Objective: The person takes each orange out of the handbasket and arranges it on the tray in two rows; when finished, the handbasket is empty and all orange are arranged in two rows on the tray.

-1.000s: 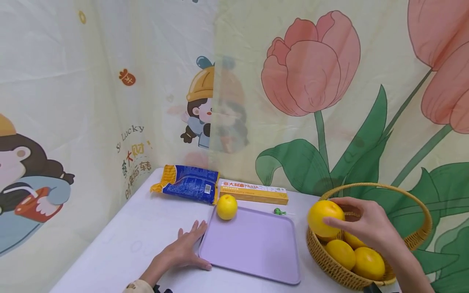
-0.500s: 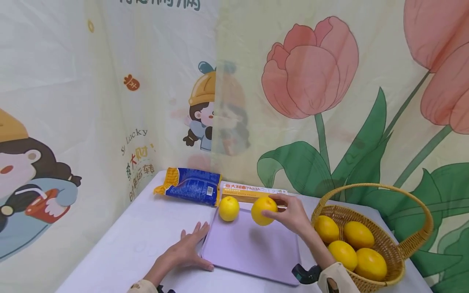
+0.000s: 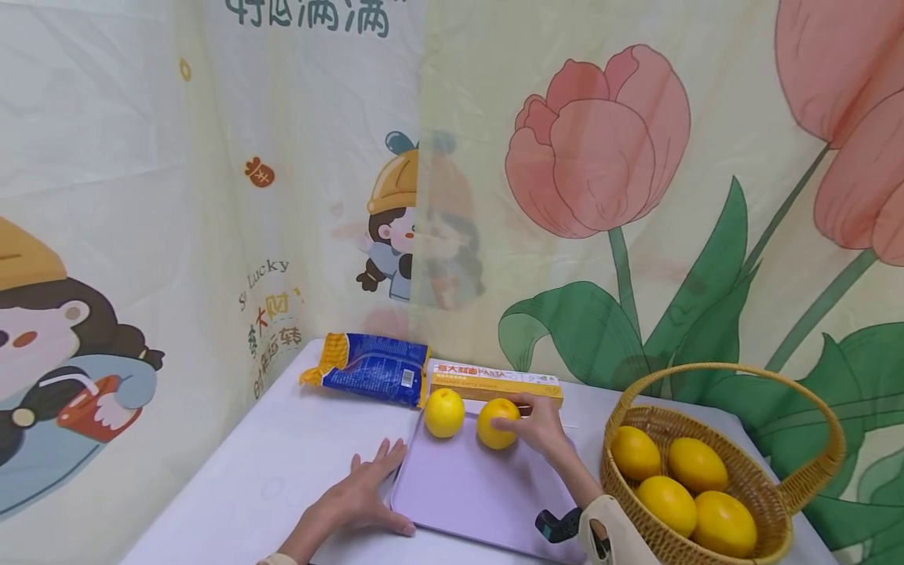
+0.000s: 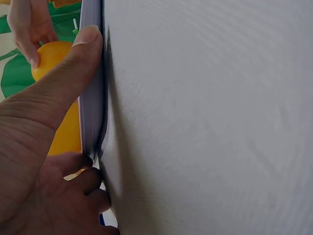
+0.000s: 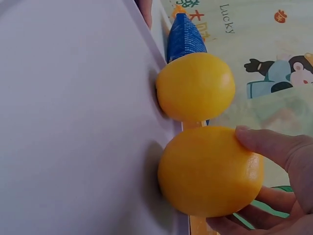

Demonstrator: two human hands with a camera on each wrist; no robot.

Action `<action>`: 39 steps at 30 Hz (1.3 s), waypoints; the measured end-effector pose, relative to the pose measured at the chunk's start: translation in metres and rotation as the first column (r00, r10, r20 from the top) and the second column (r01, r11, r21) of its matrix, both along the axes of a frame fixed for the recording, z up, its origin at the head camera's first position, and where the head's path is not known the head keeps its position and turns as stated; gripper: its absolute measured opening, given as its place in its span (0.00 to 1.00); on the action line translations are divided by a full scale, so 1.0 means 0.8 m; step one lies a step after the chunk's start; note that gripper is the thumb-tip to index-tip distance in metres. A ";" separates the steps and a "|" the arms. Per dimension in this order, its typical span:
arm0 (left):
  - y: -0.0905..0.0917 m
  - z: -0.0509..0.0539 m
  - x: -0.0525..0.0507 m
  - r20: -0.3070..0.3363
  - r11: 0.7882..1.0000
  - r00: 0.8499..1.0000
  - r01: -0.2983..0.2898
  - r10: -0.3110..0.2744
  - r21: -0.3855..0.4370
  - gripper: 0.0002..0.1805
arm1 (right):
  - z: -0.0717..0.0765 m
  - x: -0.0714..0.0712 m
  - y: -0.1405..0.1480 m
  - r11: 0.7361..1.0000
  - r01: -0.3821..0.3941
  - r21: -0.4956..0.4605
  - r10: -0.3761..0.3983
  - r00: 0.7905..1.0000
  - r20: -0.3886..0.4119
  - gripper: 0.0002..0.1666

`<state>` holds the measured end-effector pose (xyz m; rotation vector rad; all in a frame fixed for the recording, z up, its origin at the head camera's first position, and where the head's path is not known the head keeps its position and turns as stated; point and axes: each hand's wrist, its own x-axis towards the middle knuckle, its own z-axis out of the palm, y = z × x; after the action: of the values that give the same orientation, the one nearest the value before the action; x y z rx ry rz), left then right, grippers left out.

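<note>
In the head view, my right hand (image 3: 540, 431) grips a yellow-orange citrus fruit (image 3: 490, 436) at the back of the lilac tray (image 3: 469, 498). The right wrist view shows thumb and fingers round this orange (image 5: 208, 171), which sits at or just over the tray's surface. Close beside it, in the back left corner, rests a second orange (image 3: 444, 413), not held. My left hand (image 3: 360, 496) lies at the tray's left side with fingers spread. Its thumb (image 4: 73, 73) touches the tray edge in the left wrist view.
A wicker basket (image 3: 741, 463) with a tall handle and several oranges stands right of the tray. Behind the tray lie a pasta box (image 3: 530, 387) and a blue packet (image 3: 377, 370). A printed curtain (image 3: 325, 235) hangs beyond the white table (image 3: 282, 455).
My right hand has carried the orange left from the basket and down to the back of the tray, beside the other orange. My left hand has stayed at the tray's left edge.
</note>
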<state>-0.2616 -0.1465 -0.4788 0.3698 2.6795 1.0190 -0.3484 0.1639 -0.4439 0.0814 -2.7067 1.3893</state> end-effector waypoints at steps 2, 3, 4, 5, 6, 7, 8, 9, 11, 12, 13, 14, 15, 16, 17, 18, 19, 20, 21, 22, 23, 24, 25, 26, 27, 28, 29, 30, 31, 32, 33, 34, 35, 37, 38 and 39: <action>0.000 -0.001 0.000 -0.005 1.000 1.000 0.006 -0.006 0.013 0.68 | -0.002 0.000 0.000 1.000 0.002 0.000 -0.002 1.000 -0.003 0.31; 0.000 -0.002 0.000 -0.003 1.000 1.000 0.012 -0.012 0.016 0.69 | -0.003 0.000 0.000 1.000 -0.003 -0.003 0.003 1.000 -0.006 0.31; 0.000 -0.003 0.000 0.002 1.000 1.000 0.018 -0.018 0.015 0.69 | -0.003 0.000 0.001 1.000 -0.008 -0.005 0.008 1.000 -0.009 0.31; 0.000 -0.003 -0.001 0.011 1.000 1.000 0.021 -0.021 0.012 0.70 | -0.004 0.000 0.001 1.000 -0.012 -0.009 0.012 1.000 -0.011 0.31; -0.001 -0.004 -0.001 0.010 1.000 1.000 0.024 -0.024 0.012 0.70 | -0.005 0.000 0.001 1.000 -0.017 -0.012 0.017 1.000 -0.012 0.32; -0.001 -0.004 -0.001 0.010 1.000 1.000 0.026 -0.026 0.012 0.70 | -0.006 0.000 0.002 1.000 -0.021 -0.017 0.021 1.000 -0.011 0.32; -0.001 -0.004 -0.001 0.012 1.000 1.000 0.023 -0.023 0.009 0.71 | -0.006 0.000 0.002 1.000 -0.024 -0.019 0.024 1.000 -0.008 0.33; -0.001 -0.003 0.000 0.017 1.000 1.000 0.018 -0.018 0.007 0.71 | -0.008 0.000 0.002 0.999 -0.026 -0.022 0.026 1.000 -0.005 0.33; -0.001 -0.001 0.001 0.004 1.000 1.000 0.009 -0.009 0.012 0.70 | -0.010 -0.001 0.001 0.999 -0.029 -0.031 0.029 1.000 0.003 0.34; -0.001 0.000 0.002 -0.007 1.000 1.000 0.004 -0.003 0.013 0.69 | -0.011 -0.001 0.000 0.999 -0.036 -0.034 0.036 0.999 0.002 0.35; -0.001 0.001 0.002 -0.008 1.000 1.000 0.001 -0.001 0.010 0.69 | -0.012 -0.001 0.000 0.998 -0.042 -0.037 0.042 0.999 0.002 0.35; -0.001 0.002 0.002 -0.011 1.000 1.000 -0.002 0.002 0.005 0.69 | -0.013 -0.001 -0.001 0.998 -0.048 -0.040 0.048 0.999 0.000 0.35; 0.000 0.002 0.002 -0.015 1.000 1.000 -0.002 0.002 0.001 0.68 | -0.014 -0.001 -0.002 0.997 -0.055 -0.046 0.055 0.998 -0.002 0.35; 0.000 0.002 0.001 -0.018 1.000 1.000 -0.002 0.002 -0.004 0.68 | -0.015 -0.001 -0.003 0.997 -0.062 -0.047 0.062 0.998 -0.004 0.35; 0.000 0.002 0.001 -0.019 1.000 1.000 -0.002 0.001 -0.010 0.68 | -0.016 0.000 -0.004 0.997 -0.069 -0.046 0.069 0.998 -0.008 0.35; 0.000 0.001 0.000 -0.019 1.000 1.000 -0.002 0.002 -0.014 0.68 | -0.017 0.000 -0.004 0.996 -0.075 -0.039 0.075 0.997 -0.013 0.35; 0.000 0.001 0.000 -0.017 1.000 1.000 -0.003 0.003 -0.016 0.68 | -0.018 0.001 -0.004 0.996 -0.078 -0.035 0.078 0.997 -0.017 0.36; 0.000 0.000 0.000 -0.015 1.000 1.000 -0.004 0.004 -0.016 0.68 | -0.019 0.001 -0.004 0.996 -0.081 -0.032 0.081 0.996 -0.024 0.36; 0.000 0.000 0.000 -0.013 1.000 1.000 -0.004 0.003 -0.014 0.68 | -0.019 0.002 -0.004 0.996 -0.084 -0.031 0.083 0.996 -0.034 0.37; 0.000 -0.001 0.000 -0.012 1.000 1.000 -0.003 0.003 -0.011 0.68 | -0.020 0.002 -0.004 0.996 -0.083 -0.026 0.082 0.995 -0.048 0.38; 0.000 -0.001 0.000 -0.009 1.000 1.000 -0.002 0.002 -0.009 0.68 | -0.020 0.002 -0.003 0.997 -0.080 -0.022 0.078 0.995 -0.063 0.38; 0.000 -0.002 0.000 -0.007 1.000 1.000 -0.002 0.002 -0.007 0.68 | -0.020 0.002 -0.002 0.997 -0.074 -0.022 0.072 0.994 -0.077 0.38; 0.001 -0.002 0.000 -0.005 1.000 1.000 -0.002 0.002 -0.006 0.68 | -0.020 0.002 -0.001 0.998 -0.066 -0.022 0.064 0.994 -0.087 0.38; 0.001 -0.001 0.000 -0.003 1.000 1.000 -0.003 0.003 -0.006 0.68 | -0.021 0.002 -0.001 0.998 -0.055 -0.023 0.053 0.994 -0.091 0.38; 0.001 -0.001 0.000 -0.002 1.000 1.000 -0.004 0.004 -0.007 0.68 | -0.021 0.001 0.000 0.999 -0.046 -0.023 0.044 0.995 -0.092 0.38; 0.001 -0.001 0.000 -0.003 1.000 1.000 -0.003 0.003 -0.007 0.68 | -0.021 0.001 0.001 0.999 -0.041 -0.015 0.039 0.995 -0.093 0.38; 0.001 -0.001 0.001 -0.005 1.000 1.000 -0.001 0.001 -0.008 0.68 | -0.021 0.000 0.002 0.999 -0.037 -0.014 0.035 0.996 -0.087 0.38; 0.001 0.000 0.001 -0.006 1.000 1.000 -0.001 0.001 -0.009 0.68 | -0.021 0.000 0.003 0.999 -0.034 -0.013 0.033 0.996 -0.078 0.39; 0.000 -0.001 0.001 -0.008 1.000 1.000 0.001 -0.001 -0.010 0.68 | -0.021 -0.001 0.003 0.999 -0.034 -0.012 0.033 0.997 -0.068 0.39; 0.000 -0.001 0.001 -0.007 1.000 1.000 0.000 0.000 -0.010 0.68 | -0.022 -0.001 0.004 0.999 -0.036 -0.013 0.035 0.998 -0.059 0.40; 0.000 -0.001 0.000 -0.006 1.000 1.000 0.000 0.000 -0.011 0.68 | -0.022 -0.001 0.004 0.999 -0.038 -0.011 0.038 0.998 -0.053 0.41; 0.001 -0.001 0.000 -0.003 1.000 1.000 -0.001 0.001 -0.011 0.68 | -0.022 -0.001 0.005 0.999 -0.041 -0.008 0.040 0.998 -0.047 0.41; 0.001 -0.001 -0.001 0.003 1.000 1.000 -0.005 0.005 -0.013 0.68 | -0.022 -0.001 0.005 0.999 -0.041 -0.011 0.040 0.998 -0.039 0.42; 0.002 0.000 -0.001 0.012 1.000 1.000 -0.013 0.013 -0.017 0.68 | -0.022 -0.001 0.006 0.999 -0.042 -0.009 0.042 0.999 -0.027 0.43; 0.002 0.000 -0.001 0.016 1.000 1.000 -0.017 0.017 -0.019 0.68 | -0.023 -0.001 0.006 0.999 -0.045 -0.005 0.044 0.999 -0.021 0.44; 0.002 0.001 -0.001 0.018 1.000 1.000 -0.018 0.018 -0.021 0.68 | -0.023 -0.001 0.006 0.999 -0.046 -0.001 0.046 0.999 -0.015 0.44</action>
<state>-0.2623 -0.1448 -0.4783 0.3309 2.6797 0.9936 -0.3491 0.1687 -0.4620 0.1545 -2.7079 1.3969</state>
